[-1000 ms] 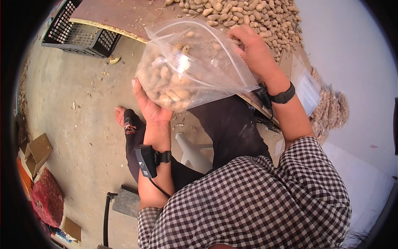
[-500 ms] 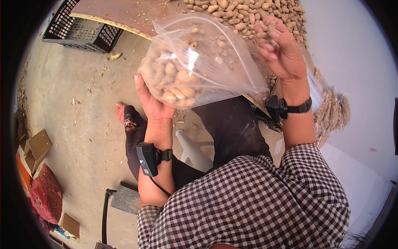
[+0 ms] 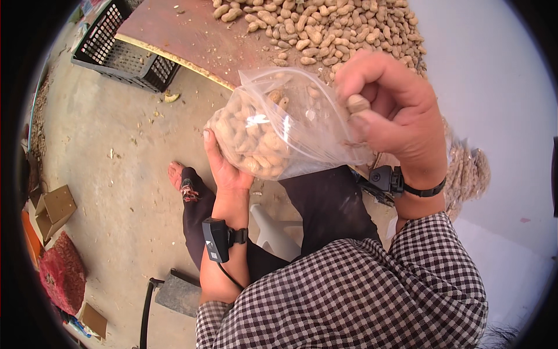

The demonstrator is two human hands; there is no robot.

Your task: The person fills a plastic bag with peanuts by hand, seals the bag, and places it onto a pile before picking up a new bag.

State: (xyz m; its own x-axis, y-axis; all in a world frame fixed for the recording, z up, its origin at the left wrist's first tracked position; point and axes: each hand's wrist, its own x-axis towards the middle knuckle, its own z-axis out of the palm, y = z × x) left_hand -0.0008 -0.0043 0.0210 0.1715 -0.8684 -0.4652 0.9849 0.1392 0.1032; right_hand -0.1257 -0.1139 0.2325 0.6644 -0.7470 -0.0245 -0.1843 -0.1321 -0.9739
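Observation:
My left hand point(image 3: 228, 170) supports a clear zip bag point(image 3: 325, 131) from below and from its left side, thumb up along the plastic. Unshelled peanuts point(image 3: 247, 139) fill the bag's left part. At the bag's right-hand mouth, my right hand point(image 3: 395, 104) is curled closed, with a peanut point(image 3: 357, 103) showing between thumb and fingers; whether more lie in the palm is hidden. Beyond the bag, a big heap of peanuts point(image 3: 325, 29) covers the far right of a reddish-brown table point(image 3: 192, 35).
A black plastic crate point(image 3: 131, 58) stands on the floor at the far left. Filled clear bags of peanuts point(image 3: 468, 174) lie right of my right wrist. A red mesh sack point(image 3: 64, 273) and an open cardboard box point(image 3: 53, 210) are at the left. Behind my left arm shows a grey stool point(image 3: 273, 232).
My right hand has come from the heap down and nearer to the bag's mouth, its fingers curling in. The bag and my left hand appear slightly lower and further right.

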